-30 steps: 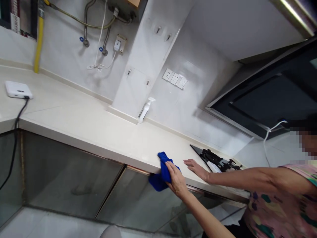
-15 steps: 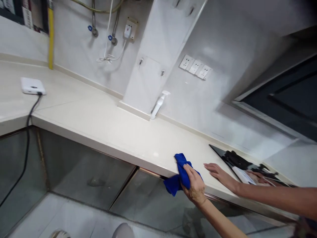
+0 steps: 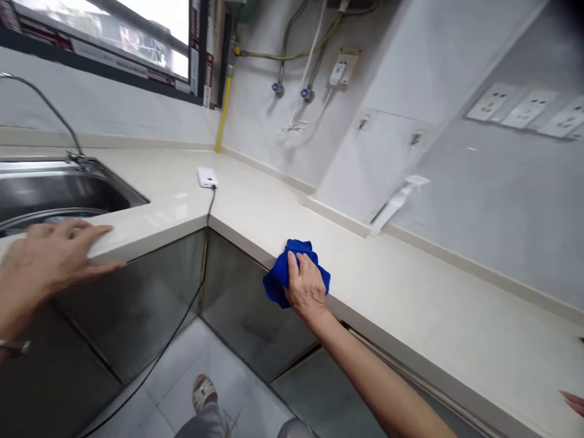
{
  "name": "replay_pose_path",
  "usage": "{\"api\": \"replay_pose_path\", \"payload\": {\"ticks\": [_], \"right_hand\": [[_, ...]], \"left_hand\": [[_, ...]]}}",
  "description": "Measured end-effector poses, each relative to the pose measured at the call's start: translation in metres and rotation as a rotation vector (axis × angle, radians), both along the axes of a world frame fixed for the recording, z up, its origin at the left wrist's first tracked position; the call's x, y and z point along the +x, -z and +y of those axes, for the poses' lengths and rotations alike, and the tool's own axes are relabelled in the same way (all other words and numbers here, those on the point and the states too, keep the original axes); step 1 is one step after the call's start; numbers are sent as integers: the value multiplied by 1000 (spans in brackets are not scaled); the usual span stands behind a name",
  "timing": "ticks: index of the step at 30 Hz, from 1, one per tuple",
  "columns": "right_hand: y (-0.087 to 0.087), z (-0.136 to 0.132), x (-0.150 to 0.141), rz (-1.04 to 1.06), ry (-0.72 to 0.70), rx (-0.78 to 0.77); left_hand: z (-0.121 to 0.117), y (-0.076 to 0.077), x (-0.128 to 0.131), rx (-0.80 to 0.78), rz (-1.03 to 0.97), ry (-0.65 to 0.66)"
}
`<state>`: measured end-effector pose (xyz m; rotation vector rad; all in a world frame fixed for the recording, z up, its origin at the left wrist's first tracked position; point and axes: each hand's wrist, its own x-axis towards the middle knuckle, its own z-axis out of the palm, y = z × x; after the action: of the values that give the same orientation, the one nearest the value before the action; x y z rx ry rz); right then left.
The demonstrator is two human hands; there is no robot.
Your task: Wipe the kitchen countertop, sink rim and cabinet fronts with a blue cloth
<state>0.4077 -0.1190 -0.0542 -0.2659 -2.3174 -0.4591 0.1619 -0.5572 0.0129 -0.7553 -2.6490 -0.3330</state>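
My right hand (image 3: 306,285) presses a bunched blue cloth (image 3: 276,280) against the front edge of the pale countertop (image 3: 237,210). Part of the cloth hangs over that edge. On the far left, my left hand (image 3: 57,255) is at the counter's edge beside the steel sink (image 3: 132,193), fingers spread and holding nothing. Whether it rests on the edge I cannot tell.
A white box (image 3: 207,177) stands near the inner corner, its black cable (image 3: 185,316) running down to the floor. Against the wall leans a white handled item (image 3: 395,207). Another person's fingertips (image 3: 572,401) show at the right edge. Dark cabinet doors (image 3: 246,304) lie below.
The view has swung left, bringing in the sink and window. My right hand has slid the cloth leftward along the counter edge. My left hand has come into view; the other person's hand is mostly out.
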Motion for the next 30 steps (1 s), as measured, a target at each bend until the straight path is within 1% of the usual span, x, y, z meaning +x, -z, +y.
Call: {"api": "replay_pose_path", "payload": {"ticks": [1,3,6,8,12,16,19,22,25,27,29,30], "right_hand": [[0,-9,-22,-1,-16,-22],[-2,-26,-63,-17,-46,-65],[-4,-48,-115,-24,-84,-96],[-7,-61,-144,-11,-95,-98],[-15,-85,-190,-28,-100,-129],[-25,-104,-221,-102,-113,-187],[-31,-111,-233,-131,-137,-183],[-35,-109,-227,-159,-169,-170],[-38,-99,-208,-211,-204,-116],[-38,-89,-191,-240,-218,-78],[-37,-80,-173,-252,-211,-59],[-36,-76,-165,-253,-203,-55]], "left_hand": [[-4,0,0,-82,50,-52],[-4,1,4,-207,109,-109],[5,0,13,-260,98,-160],[9,-3,19,-275,82,-185],[9,-9,27,-271,66,-177],[9,-9,28,-259,59,-170],[10,-8,28,-268,33,-195],[10,-10,33,-280,67,-201],[9,-13,43,-291,129,-177],[10,-11,52,-286,161,-158],[14,-2,63,-240,189,-166],[17,5,70,-202,206,-175]]}}
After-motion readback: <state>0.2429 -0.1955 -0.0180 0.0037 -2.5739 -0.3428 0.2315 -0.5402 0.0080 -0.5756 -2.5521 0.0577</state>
